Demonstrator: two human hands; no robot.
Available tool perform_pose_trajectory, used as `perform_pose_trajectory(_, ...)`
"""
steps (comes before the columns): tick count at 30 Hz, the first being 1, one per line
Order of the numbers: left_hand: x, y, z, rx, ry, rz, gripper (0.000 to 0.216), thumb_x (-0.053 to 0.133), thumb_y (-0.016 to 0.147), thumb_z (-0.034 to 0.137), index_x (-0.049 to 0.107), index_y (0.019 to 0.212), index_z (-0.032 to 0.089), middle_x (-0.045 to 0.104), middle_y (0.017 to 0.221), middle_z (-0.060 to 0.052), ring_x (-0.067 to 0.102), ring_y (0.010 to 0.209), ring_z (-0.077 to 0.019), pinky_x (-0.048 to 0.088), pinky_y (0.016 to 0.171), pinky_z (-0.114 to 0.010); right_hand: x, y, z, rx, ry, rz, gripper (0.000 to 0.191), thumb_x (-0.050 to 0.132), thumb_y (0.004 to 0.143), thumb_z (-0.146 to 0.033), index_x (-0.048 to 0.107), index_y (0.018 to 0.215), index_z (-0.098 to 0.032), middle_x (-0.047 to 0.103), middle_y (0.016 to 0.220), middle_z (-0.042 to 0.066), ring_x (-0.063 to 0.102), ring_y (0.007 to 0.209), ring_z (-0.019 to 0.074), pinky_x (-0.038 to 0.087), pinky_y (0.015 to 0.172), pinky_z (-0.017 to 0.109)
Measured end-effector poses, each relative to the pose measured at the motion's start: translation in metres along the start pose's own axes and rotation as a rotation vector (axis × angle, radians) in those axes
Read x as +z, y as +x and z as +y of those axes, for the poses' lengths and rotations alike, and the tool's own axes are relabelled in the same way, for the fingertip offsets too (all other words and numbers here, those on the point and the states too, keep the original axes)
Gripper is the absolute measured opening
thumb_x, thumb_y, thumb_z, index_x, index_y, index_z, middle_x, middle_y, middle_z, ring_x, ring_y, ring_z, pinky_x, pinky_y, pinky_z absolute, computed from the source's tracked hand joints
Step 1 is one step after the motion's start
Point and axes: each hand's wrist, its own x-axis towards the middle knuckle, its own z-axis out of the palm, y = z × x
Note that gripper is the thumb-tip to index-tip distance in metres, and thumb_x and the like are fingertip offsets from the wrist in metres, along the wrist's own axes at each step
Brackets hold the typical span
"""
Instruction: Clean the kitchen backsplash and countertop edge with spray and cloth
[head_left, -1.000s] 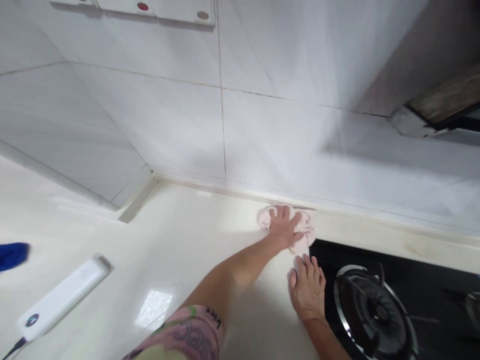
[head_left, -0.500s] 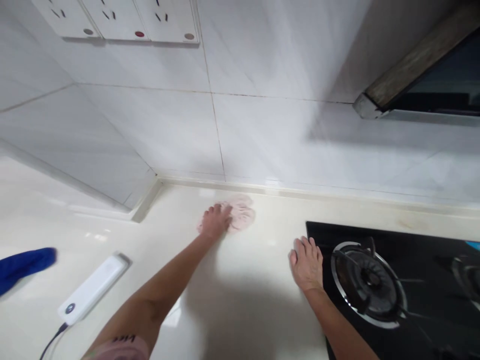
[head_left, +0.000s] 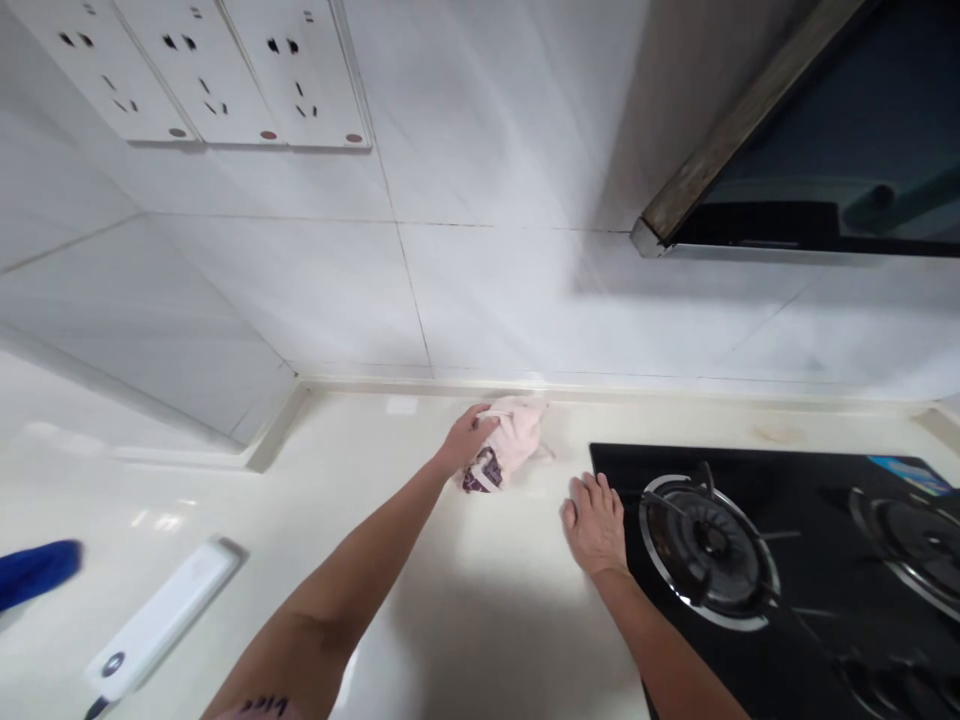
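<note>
A pale pink cloth [head_left: 519,436] with a dark purple patterned patch lies bunched on the cream countertop [head_left: 480,570], close to the back wall. My left hand [head_left: 468,440] grips its left side, fingers curled over the fabric; the fingertips are partly lost in the folds. To the right, my right hand [head_left: 596,520] rests palm down on the counter at the left edge of the black gas hob [head_left: 817,560]. Its fingers are stretched out and it holds nothing.
A white device with a cord [head_left: 165,620] lies at the left, beside a blue item [head_left: 37,572]. Wall sockets [head_left: 247,75] sit at upper left. The range hood [head_left: 810,170] juts out at upper right. A burner [head_left: 709,545] is right of my right hand.
My left hand has moved right along the counter with the cloth, which is now more bunched and shows its purple patch. My right hand stays by the hob. The view has shifted somewhat.
</note>
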Motion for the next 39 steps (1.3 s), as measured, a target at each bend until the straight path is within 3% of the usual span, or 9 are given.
perform_pose_trajectory(7, -0.035, -0.027, -0.063, 0.086, 0.283, 0.228, 0.039, 0.063, 0.098, 0.043, 0.063, 0.128, 0.019, 0.06, 0.139, -0.014, 0.055, 0.133, -0.0313, 0.046, 0.113, -0.058, 0.005, -0.002, 0.003, 0.011, 0.028, -0.017, 0.042, 0.043, 0.102, -0.027, 0.066, 0.134, -0.012, 0.058, 0.147, 0.015, 0.038, 0.149, 0.0348, 0.029, 0.123, 0.052)
perform_pose_trajectory(13, -0.045, -0.085, -0.095, 0.293, 0.431, 0.206, 0.046, 0.055, 0.1, 0.045, 0.058, 0.141, 0.022, 0.056, 0.149, -0.017, 0.047, 0.145, -0.0351, 0.042, 0.119, -0.059, 0.0, 0.01, -0.003, 0.094, 0.187, 0.002, 0.05, 0.037, 0.101, -0.039, 0.064, 0.136, -0.016, 0.052, 0.148, 0.017, 0.038, 0.147, 0.0338, 0.034, 0.119, 0.055)
perform_pose_trajectory(16, -0.039, -0.092, -0.098, 0.355, 0.485, 0.216, 0.053, 0.052, 0.102, 0.043, 0.049, 0.149, 0.02, 0.051, 0.154, -0.018, 0.042, 0.149, -0.0344, 0.042, 0.12, -0.057, -0.013, 0.047, -0.04, 0.013, 0.283, -0.061, 0.053, 0.04, 0.101, -0.05, 0.06, 0.144, -0.026, 0.035, 0.161, 0.015, 0.026, 0.154, 0.0358, 0.03, 0.119, 0.059)
perform_pose_trajectory(19, -0.038, -0.093, -0.098, 0.381, 0.535, 0.247, 0.052, 0.048, 0.104, 0.036, 0.044, 0.153, 0.018, 0.048, 0.155, -0.019, 0.04, 0.15, -0.0336, 0.042, 0.12, -0.057, -0.017, 0.09, -0.092, -0.029, 0.313, -0.304, 0.065, 0.058, 0.094, -0.058, 0.05, 0.154, -0.033, 0.021, 0.168, 0.014, 0.017, 0.155, 0.0451, 0.027, 0.118, 0.065)
perform_pose_trajectory(22, -0.04, -0.095, -0.098, 0.395, 0.567, 0.257, 0.051, 0.048, 0.104, 0.032, 0.043, 0.152, 0.018, 0.047, 0.155, -0.019, 0.038, 0.151, -0.0325, 0.043, 0.119, -0.056, -0.003, 0.126, -0.139, -0.022, 0.306, -0.404, 0.072, 0.073, 0.085, -0.045, 0.053, 0.152, -0.028, 0.029, 0.162, 0.021, 0.03, 0.145, 0.0499, 0.032, 0.113, 0.063)
perform_pose_trajectory(27, -0.043, -0.097, -0.095, 0.354, 0.595, 0.256, 0.034, 0.046, 0.102, 0.03, 0.057, 0.132, 0.017, 0.054, 0.143, -0.019, 0.044, 0.142, -0.0322, 0.046, 0.112, -0.053, 0.019, 0.177, -0.207, -0.233, 0.488, -0.293, 0.057, 0.063, 0.091, -0.022, 0.056, 0.147, -0.022, 0.047, 0.147, 0.016, 0.04, 0.135, 0.0311, 0.034, 0.115, 0.044)
perform_pose_trajectory(32, -0.048, -0.096, -0.09, 0.279, 0.624, 0.231, 0.025, 0.043, 0.1, 0.032, 0.063, 0.102, 0.017, 0.061, 0.116, -0.017, 0.055, 0.112, -0.031, 0.05, 0.094, -0.049, 0.01, 0.207, -0.258, -0.47, 0.487, -0.334, 0.042, 0.065, 0.097, -0.043, 0.062, 0.136, -0.03, 0.046, 0.15, 0.009, 0.039, 0.13, 0.0315, 0.031, 0.113, 0.056)
perform_pose_trajectory(36, -0.052, -0.092, -0.088, 0.264, 0.628, 0.206, 0.03, 0.042, 0.101, 0.036, 0.065, 0.106, 0.017, 0.061, 0.119, -0.018, 0.054, 0.111, -0.0331, 0.048, 0.093, -0.051, 0.01, 0.207, -0.246, -0.515, 0.429, -0.414, 0.051, 0.068, 0.092, -0.058, 0.06, 0.138, -0.037, 0.032, 0.161, 0.006, 0.03, 0.135, 0.0377, 0.03, 0.109, 0.065)
perform_pose_trajectory(39, -0.052, -0.09, -0.09, 0.272, 0.668, 0.184, 0.035, 0.04, 0.102, 0.04, 0.065, 0.111, 0.017, 0.06, 0.125, -0.02, 0.053, 0.117, -0.0348, 0.048, 0.094, -0.052, 0.014, 0.206, -0.196, -0.376, 0.403, -0.477, 0.052, 0.069, 0.092, -0.047, 0.056, 0.142, -0.041, 0.035, 0.157, 0.005, 0.034, 0.133, 0.0355, 0.036, 0.107, 0.055)
